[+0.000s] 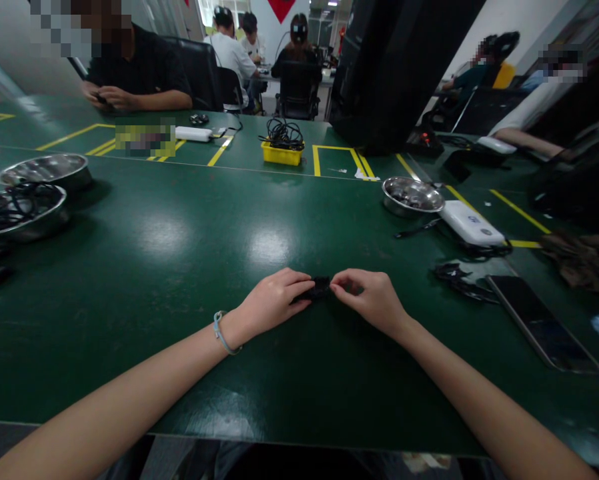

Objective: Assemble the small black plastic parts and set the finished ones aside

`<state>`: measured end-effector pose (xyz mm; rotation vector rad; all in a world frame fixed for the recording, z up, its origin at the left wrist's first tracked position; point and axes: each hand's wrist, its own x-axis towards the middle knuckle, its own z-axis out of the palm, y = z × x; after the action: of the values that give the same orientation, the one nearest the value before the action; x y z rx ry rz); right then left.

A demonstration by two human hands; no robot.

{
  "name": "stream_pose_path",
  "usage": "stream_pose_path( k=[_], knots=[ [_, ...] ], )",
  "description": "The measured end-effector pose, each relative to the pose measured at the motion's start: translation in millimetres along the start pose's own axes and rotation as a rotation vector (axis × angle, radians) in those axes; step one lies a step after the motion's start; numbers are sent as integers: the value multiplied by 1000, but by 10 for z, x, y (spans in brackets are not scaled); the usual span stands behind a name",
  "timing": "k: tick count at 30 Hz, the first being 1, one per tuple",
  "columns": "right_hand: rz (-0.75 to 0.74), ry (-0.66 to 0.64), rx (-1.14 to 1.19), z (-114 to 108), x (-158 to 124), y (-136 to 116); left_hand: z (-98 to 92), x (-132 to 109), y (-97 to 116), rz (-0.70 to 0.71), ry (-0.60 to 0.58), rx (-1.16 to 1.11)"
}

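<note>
A small black object [321, 288] lies low over the green table in front of me, between my two hands; its exact kind is too dark to make out. My left hand [279, 295] is closed on its left end, fingers laid over the top and thumb below. At the right end, the thumb and forefinger of my right hand [372, 297] pinch together against its edge. Part of the object is hidden under the left fingers.
Metal bowls [54, 212] with black cables stand at the left, another bowl [413, 208] at the right. Near it lie a white box [472, 223], black cables [462, 283] and a phone [539, 323]. A yellow tray [282, 155] of cable sits farther back. Other people sit beyond.
</note>
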<state>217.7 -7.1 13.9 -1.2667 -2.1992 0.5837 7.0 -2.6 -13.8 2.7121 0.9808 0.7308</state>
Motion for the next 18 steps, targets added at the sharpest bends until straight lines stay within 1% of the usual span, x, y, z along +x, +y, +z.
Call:
stream_pose_path(
  k=[2, 3, 5, 9, 14, 18],
  knots=[
    [-43, 75, -31, 38, 8, -5, 1, 1, 14, 19, -2, 9],
    [-55, 82, -25, 63, 13, -1, 2, 1, 19, 26, -2, 12],
    [-49, 49, 10, 113, 23, 19, 6, 0, 22, 34, -1, 14],
    [16, -15, 64, 168, 42, 57, 8, -6, 16, 37, -11, 18],
    [34, -37, 87, 164, 48, 45, 2, -3, 22, 43, -13, 17],
    [42, -15, 99, 177, 57, 21, 2, 4, 31, 44, -15, 21]
  ],
)
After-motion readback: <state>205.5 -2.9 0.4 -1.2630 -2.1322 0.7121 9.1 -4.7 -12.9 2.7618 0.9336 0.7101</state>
